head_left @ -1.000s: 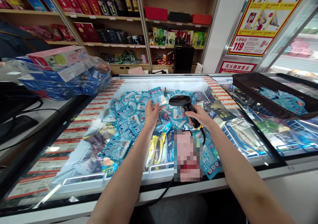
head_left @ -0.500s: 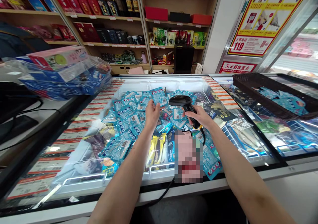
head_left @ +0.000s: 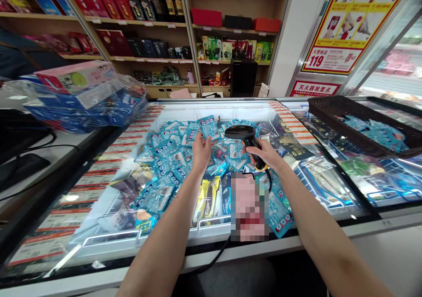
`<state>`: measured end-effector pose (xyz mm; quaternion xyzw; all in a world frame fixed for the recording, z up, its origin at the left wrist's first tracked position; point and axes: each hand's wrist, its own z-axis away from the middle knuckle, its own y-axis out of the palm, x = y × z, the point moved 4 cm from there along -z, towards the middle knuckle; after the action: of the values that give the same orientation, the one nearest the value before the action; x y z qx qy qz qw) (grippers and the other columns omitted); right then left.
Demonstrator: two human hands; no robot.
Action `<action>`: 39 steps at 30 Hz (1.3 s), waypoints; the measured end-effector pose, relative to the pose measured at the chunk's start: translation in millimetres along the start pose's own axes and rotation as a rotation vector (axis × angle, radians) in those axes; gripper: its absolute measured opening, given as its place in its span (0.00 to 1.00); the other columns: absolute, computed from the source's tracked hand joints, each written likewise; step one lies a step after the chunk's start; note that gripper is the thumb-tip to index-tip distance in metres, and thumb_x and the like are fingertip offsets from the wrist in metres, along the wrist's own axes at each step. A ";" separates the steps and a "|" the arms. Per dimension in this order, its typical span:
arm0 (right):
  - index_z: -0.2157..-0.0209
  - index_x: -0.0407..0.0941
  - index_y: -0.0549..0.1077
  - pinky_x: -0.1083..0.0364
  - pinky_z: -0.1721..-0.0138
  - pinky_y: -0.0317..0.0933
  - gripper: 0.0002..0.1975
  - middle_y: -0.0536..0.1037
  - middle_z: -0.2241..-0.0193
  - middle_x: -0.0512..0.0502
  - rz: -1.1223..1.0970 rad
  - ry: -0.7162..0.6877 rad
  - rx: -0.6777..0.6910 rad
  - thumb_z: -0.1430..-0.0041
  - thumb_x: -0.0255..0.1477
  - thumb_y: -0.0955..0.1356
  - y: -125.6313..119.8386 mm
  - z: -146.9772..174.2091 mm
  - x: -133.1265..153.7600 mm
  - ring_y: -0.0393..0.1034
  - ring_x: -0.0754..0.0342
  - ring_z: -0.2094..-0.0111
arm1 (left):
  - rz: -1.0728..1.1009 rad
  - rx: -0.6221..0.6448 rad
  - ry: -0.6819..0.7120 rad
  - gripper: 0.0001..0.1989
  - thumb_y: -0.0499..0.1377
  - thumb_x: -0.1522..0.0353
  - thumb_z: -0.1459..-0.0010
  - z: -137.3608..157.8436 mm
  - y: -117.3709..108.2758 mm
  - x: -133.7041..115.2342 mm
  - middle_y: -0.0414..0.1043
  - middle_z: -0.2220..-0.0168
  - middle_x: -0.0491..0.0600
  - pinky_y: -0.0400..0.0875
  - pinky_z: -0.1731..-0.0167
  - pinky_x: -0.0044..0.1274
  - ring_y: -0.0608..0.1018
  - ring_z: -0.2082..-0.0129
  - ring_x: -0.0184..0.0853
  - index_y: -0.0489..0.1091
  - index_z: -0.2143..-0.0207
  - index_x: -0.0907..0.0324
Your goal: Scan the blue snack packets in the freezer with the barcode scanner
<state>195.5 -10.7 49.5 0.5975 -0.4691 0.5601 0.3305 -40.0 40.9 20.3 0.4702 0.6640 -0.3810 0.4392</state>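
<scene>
An open chest freezer (head_left: 184, 242) spans the foreground; its central wire-divided bay holds a loose heap of blue ice-cream packets (head_left: 166, 154), with yellow-wrapped bars (head_left: 207, 197) in the nearer section. To the right, beneath a closed glass lid (head_left: 359, 178), further wrapped frozen goods lie in wire baskets. A dark plastic basket (head_left: 332, 112) rests on that lid at the far right and appears to contain more blue packets, though they are partly screened by its rim. On the counter to the left sits a shrink-wrapped stack of boxes (head_left: 82, 97). Wooden shelves (head_left: 184, 24) behind carry boxed and bottled goods. The right hand (head_left: 265, 153) is wrapped around the grip of a black handheld barcode scanner (head_left: 246, 139), its head directed left over the heap. The left hand (head_left: 201, 150) pinches one blue packet (head_left: 210, 127) at its lower edge, holding it raised above the heap, just left of the scanner head.
</scene>
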 end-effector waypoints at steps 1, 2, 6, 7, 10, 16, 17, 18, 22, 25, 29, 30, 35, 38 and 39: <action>0.62 0.42 0.72 0.57 0.80 0.63 0.15 0.80 0.65 0.44 0.005 0.002 -0.006 0.45 0.39 0.70 0.0 0.3 0.6 0.67 0.59 0.82 | -0.002 -0.005 0.017 0.13 0.58 0.58 0.41 -1.1 -1.2 0.0 0.60 0.73 0.43 0.77 0.64 0.31 0.79 0.67 0.38 0.62 0.62 0.57; 0.62 0.42 0.72 0.57 0.80 0.63 0.15 0.80 0.66 0.44 0.007 0.006 -0.016 0.45 0.38 0.70 -0.2 0.7 1.4 0.67 0.59 0.82 | -0.013 -0.011 0.039 0.13 0.58 0.58 0.41 -2.5 -3.2 -0.6 0.63 0.72 0.44 0.77 0.63 0.31 0.79 0.67 0.38 0.63 0.61 0.57; 0.63 0.42 0.72 0.58 0.82 0.60 0.15 0.80 0.67 0.45 -0.022 0.040 -0.081 0.46 0.38 0.70 -3.6 2.0 4.2 0.66 0.60 0.83 | -0.252 -0.098 0.129 0.12 0.55 0.60 0.39 -8.1 -22.2 -8.1 0.73 0.66 0.51 0.74 0.58 0.35 0.79 0.62 0.42 0.67 0.57 0.58; 0.64 0.41 0.72 0.58 0.83 0.59 0.15 0.80 0.69 0.45 -0.028 0.051 -0.095 0.46 0.38 0.70 -5.0 2.0 3.9 0.66 0.60 0.84 | -0.365 -0.139 0.137 0.12 0.54 0.61 0.39 -9.1 -28.8 -10.4 0.74 0.65 0.53 0.73 0.55 0.36 0.79 0.60 0.44 0.68 0.58 0.59; 0.65 0.41 0.72 0.58 0.83 0.59 0.15 0.80 0.69 0.45 -0.047 0.060 -0.137 0.47 0.39 0.71 -10.0 1.1 -0.1 0.66 0.60 0.84 | -0.614 -0.162 0.107 0.15 0.51 0.65 0.38 -11.2 -43.1 -14.4 0.75 0.61 0.59 0.69 0.50 0.40 0.77 0.55 0.50 0.70 0.53 0.63; 0.62 0.42 0.73 0.58 0.84 0.59 0.15 0.80 0.66 0.44 -0.085 0.044 -0.141 0.46 0.38 0.70 -14.3 -0.3 -7.1 0.67 0.59 0.83 | -0.864 -0.213 0.241 0.30 0.52 0.70 0.41 -3.2 -41.9 -28.9 0.60 0.38 0.69 0.59 0.40 0.42 0.63 0.37 0.53 0.57 0.36 0.70; 0.62 0.42 0.73 0.58 0.84 0.59 0.15 0.80 0.66 0.44 -0.084 0.046 -0.140 0.46 0.38 0.70 -14.3 0.0 -6.6 0.67 0.59 0.83 | -0.902 -0.179 0.298 0.31 0.52 0.69 0.40 -0.3 -36.5 -30.9 0.56 0.35 0.67 0.57 0.39 0.43 0.60 0.35 0.53 0.56 0.35 0.68; 0.64 0.42 0.73 0.58 0.84 0.59 0.14 0.80 0.67 0.44 -0.083 0.049 -0.139 0.46 0.38 0.70 -14.2 0.4 -5.8 0.66 0.59 0.84 | -0.935 -0.104 0.363 0.31 0.52 0.68 0.39 2.6 -29.4 -31.6 0.55 0.33 0.63 0.54 0.37 0.43 0.58 0.34 0.51 0.56 0.34 0.64; 0.66 0.42 0.72 0.58 0.84 0.58 0.14 0.79 0.72 0.46 -0.090 0.076 -0.140 0.46 0.38 0.71 -13.2 1.7 -2.3 0.65 0.60 0.85 | -1.037 0.294 0.510 0.22 0.49 0.66 0.35 14.0 -4.4 -18.4 0.64 0.36 0.52 0.39 0.34 0.49 0.59 0.33 0.45 0.66 0.40 0.51; 0.66 0.43 0.72 0.58 0.84 0.59 0.15 0.80 0.69 0.46 -0.108 0.094 -0.171 0.49 0.39 0.72 -13.1 1.6 -1.7 0.66 0.60 0.84 | -1.094 0.308 0.461 0.19 0.47 0.63 0.33 14.6 -5.1 -8.1 0.67 0.39 0.52 0.33 0.35 0.53 0.61 0.34 0.46 0.72 0.46 0.51; 0.67 0.43 0.72 0.58 0.84 0.59 0.15 0.80 0.67 0.46 -0.098 0.092 -0.192 0.50 0.40 0.72 -13.2 1.2 -1.9 0.65 0.60 0.84 | -1.097 0.215 0.416 0.21 0.45 0.60 0.32 13.6 -6.8 -14.5 0.66 0.38 0.55 0.32 0.36 0.54 0.60 0.34 0.47 0.72 0.46 0.54; 0.67 0.43 0.72 0.58 0.85 0.58 0.15 0.80 0.68 0.46 -0.092 0.090 -0.190 0.49 0.40 0.72 -13.3 1.2 -2.0 0.66 0.60 0.84 | -1.079 0.226 0.416 0.22 0.44 0.59 0.32 14.7 -3.4 -18.3 0.66 0.38 0.55 0.33 0.35 0.53 0.60 0.33 0.46 0.70 0.44 0.55; 0.66 0.43 0.73 0.59 0.85 0.57 0.16 0.80 0.71 0.46 -0.072 0.079 -0.196 0.48 0.41 0.71 -15.5 0.6 -5.1 0.66 0.60 0.84 | -0.931 0.504 0.479 0.28 0.45 0.53 0.33 31.4 30.1 -32.6 0.61 0.35 0.53 0.45 0.33 0.43 0.59 0.33 0.41 0.61 0.37 0.56; 0.66 0.43 0.73 0.58 0.84 0.58 0.16 0.79 0.74 0.47 -0.070 0.065 -0.199 0.48 0.41 0.71 -16.8 0.0 -7.4 0.66 0.59 0.84 | -0.919 0.595 0.512 0.32 0.51 0.50 0.37 39.8 41.7 -32.1 0.60 0.34 0.53 0.49 0.35 0.42 0.62 0.35 0.44 0.59 0.36 0.55; 0.66 0.43 0.73 0.58 0.84 0.59 0.15 0.78 0.75 0.48 -0.073 0.058 -0.198 0.48 0.41 0.71 -17.1 -0.1 -7.8 0.66 0.58 0.85 | -0.918 0.598 0.522 0.33 0.53 0.50 0.38 40.7 43.0 -31.3 0.61 0.35 0.53 0.51 0.35 0.41 0.63 0.36 0.45 0.60 0.36 0.54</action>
<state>211.9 -3.3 44.1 0.5621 -0.4903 0.5157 0.4216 15.7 6.0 32.6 0.3167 0.7489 -0.5737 -0.0984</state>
